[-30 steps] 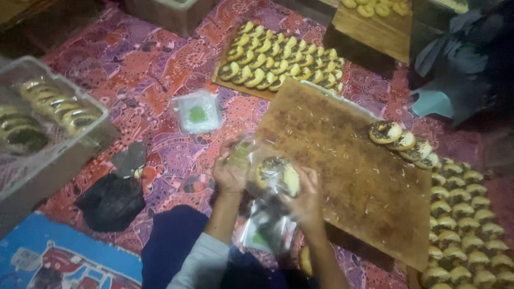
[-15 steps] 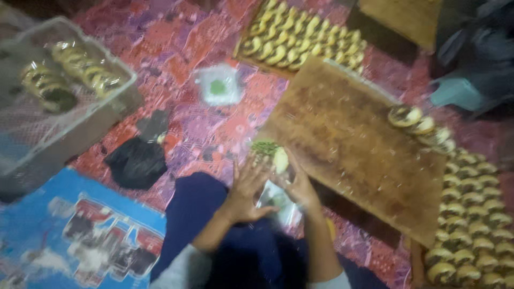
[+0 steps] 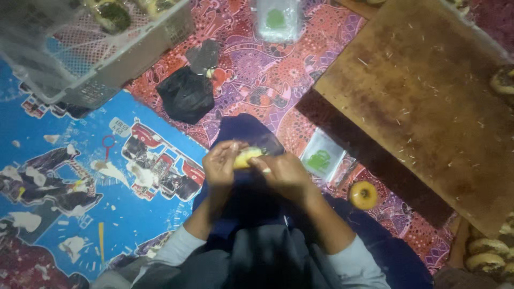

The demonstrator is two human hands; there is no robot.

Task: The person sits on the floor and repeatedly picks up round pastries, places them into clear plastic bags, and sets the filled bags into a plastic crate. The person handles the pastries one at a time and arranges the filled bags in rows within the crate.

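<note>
My left hand (image 3: 222,163) and my right hand (image 3: 284,174) are together over my lap, both closed on a small yellowish pastry in a clear plastic wrapper (image 3: 247,157). The hands touch each other around it, and most of the pastry is hidden by my fingers. My knees in dark blue cloth (image 3: 241,128) lie just under the hands.
A brown wooden board (image 3: 428,101) lies to the right. Beside my right hand are a stack of clear bags with green print (image 3: 323,159) and a round yellow pastry (image 3: 363,195). A black plastic bag (image 3: 184,96), a white mesh basket (image 3: 101,59) and a blue printed mat (image 3: 80,187) lie left.
The view has tilted down and closer. My hands came back from the board's edge to my lap, still holding the wrapped pastry between them.
</note>
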